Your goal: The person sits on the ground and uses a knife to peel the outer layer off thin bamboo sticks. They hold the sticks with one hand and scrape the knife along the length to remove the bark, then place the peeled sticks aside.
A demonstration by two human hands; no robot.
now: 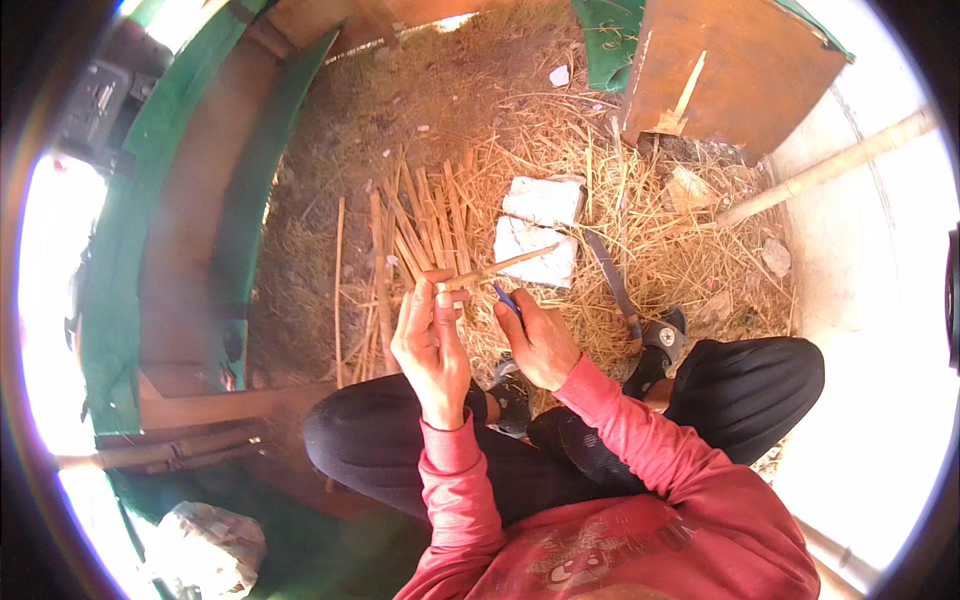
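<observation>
One thin stick (505, 266) pinched in left hand (434, 350), slanting beyond right hand (543, 345), which grips blue tool (508, 299)

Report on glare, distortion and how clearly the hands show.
Head view: glare washes out the pale wall at right; head view: the green panel at left bows along the dark rim; head view, centre: the left hand and its stick read clearly; in the right hand, a blue object is too small to identify.
</observation>
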